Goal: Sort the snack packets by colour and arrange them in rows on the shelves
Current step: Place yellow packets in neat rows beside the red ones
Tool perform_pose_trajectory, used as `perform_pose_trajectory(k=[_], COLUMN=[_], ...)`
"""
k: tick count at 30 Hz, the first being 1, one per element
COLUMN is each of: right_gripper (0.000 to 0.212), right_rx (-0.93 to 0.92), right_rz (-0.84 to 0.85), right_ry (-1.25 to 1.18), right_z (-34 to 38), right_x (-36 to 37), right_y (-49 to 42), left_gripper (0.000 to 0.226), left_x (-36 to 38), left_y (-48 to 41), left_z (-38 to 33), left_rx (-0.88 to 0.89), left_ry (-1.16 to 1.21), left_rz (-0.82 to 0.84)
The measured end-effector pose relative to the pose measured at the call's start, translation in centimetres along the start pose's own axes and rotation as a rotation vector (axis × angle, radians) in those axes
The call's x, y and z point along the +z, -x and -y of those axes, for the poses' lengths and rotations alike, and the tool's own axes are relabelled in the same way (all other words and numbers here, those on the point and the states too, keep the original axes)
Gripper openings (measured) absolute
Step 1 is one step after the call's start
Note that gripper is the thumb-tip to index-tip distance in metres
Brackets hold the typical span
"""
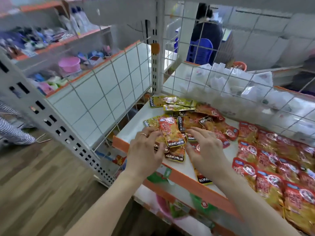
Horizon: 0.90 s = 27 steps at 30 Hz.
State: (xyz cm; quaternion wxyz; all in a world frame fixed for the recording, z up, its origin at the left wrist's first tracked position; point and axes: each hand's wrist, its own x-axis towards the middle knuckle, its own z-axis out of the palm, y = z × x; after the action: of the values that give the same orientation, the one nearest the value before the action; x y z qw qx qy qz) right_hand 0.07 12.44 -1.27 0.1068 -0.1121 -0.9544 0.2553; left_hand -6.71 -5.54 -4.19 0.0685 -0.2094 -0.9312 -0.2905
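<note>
The wire side panel (105,99) closes off the left edge of the shelf (134,123), so nothing can leave that way. A few gold packets (172,103) lie in the back left corner. In front of them a mixed pile (196,123) of gold and orange-red packets overlaps loosely from the back towards the front left corner.

The left grip (144,150) sits on the near side of this pile. Its fingers curl down onto the foil beside an orange-red packet (170,133). Motion blur hides whether they pinch it or only press on it. The right grip (206,147) is over the middle of the pile, with fingers spread and lightly bent and nothing clamped between them.

These packets look light, thin and glossy, so they will likely slide over each other and buckle if shoved. A pinch at a sealed end or flat edge should lift one cleanly.

One black-ended packet (203,179) overhangs the orange front lip under the right wrist and could be knocked off. Further right, the red rows (272,159) already fill the shelf to the back wire panel (238,92). Open room is a bare strip between pile and rows, and along the left edge.
</note>
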Motion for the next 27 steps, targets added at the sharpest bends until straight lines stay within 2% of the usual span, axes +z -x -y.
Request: perform_pose_trajectory(k=[7,14,20,24,27], right_gripper=[0.046,0.049,0.047,0.038,0.045], right_rx=[-0.091,-0.11,-0.014,0.098,0.183], right_rz=[0.107,0.124,0.197,0.228,0.25], right_ry=[-0.024,0.01,0.121,0.216,0.262], right_z=[0.5,0.2,0.0,1.3,2.5], right_x=[1.2,1.0,1.4,2.6,3.7], right_y=[-1.6,-5.3,-8.0,-7.8,-7.5], left_gripper=[0.038,0.036,0.038,0.04,0.048], left_x=[-0.9,-0.5,0.7,1.3,1.4], left_y=[1.2,-1.0,-4.9,-7.7,-9.7], left_z=[0.9,1.1,1.5,2.7,3.4], left_rx=[-0.126,-0.188,-0.221,-0.214,-0.155], left_ry=[-0.06,-0.009,0.064,0.014,-0.095], left_rz=[0.015,0.016,0.092,0.114,0.232])
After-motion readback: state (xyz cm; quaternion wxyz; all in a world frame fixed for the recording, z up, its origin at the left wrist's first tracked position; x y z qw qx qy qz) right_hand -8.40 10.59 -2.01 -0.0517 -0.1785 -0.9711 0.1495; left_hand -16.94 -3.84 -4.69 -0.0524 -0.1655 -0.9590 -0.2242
